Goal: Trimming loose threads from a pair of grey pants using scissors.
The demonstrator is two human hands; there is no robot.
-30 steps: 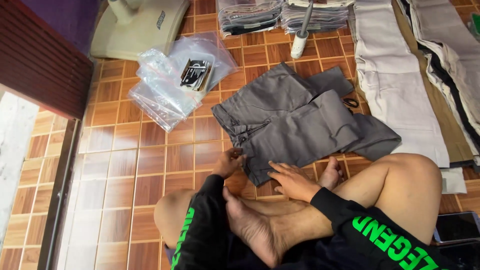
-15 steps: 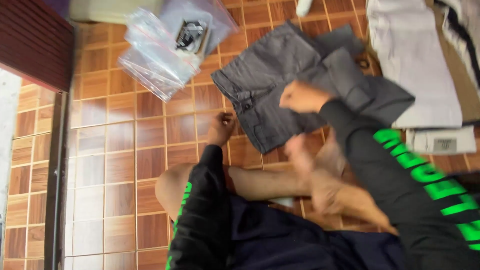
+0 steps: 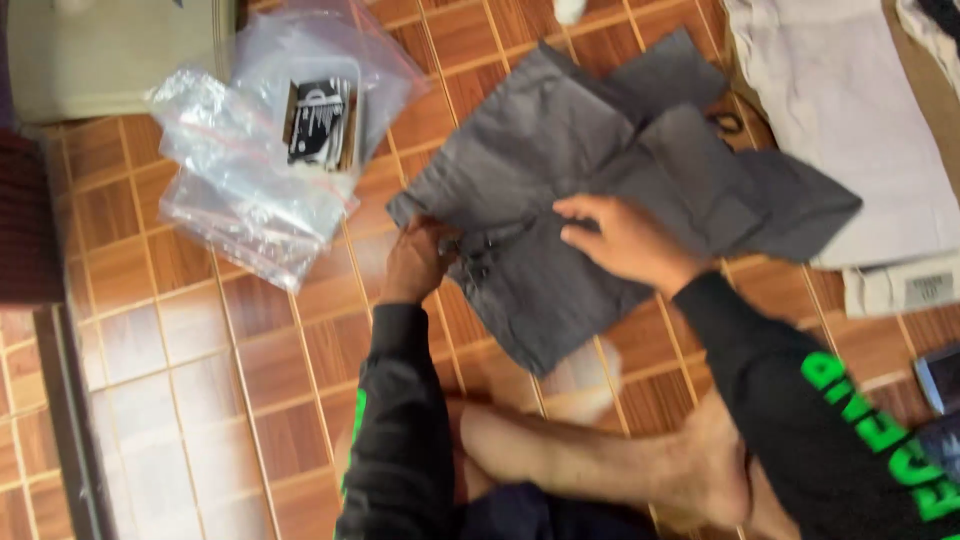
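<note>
— Head view: where are the grey shorts (image 3: 560,190)?

— Spread on the tiled floor (image 3: 200,330), at twelve o'clock from the crossed legs.

— And the hands?

— Left hand (image 3: 415,262) has its fingers clamped on the waistband edge at nine o'clock. Right hand (image 3: 625,240) lies on the cloth, fingers apart and flat.

— Anything close by?

— Clear plastic bags (image 3: 260,170) at ten o'clock; pale folded cloth (image 3: 860,110) at two o'clock.

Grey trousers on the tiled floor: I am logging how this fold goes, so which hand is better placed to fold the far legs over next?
Probably the right hand: it lies flat mid-garment on the grey trousers, nearest the legs. The left hand grips the waistband edge, anchoring it.
</note>
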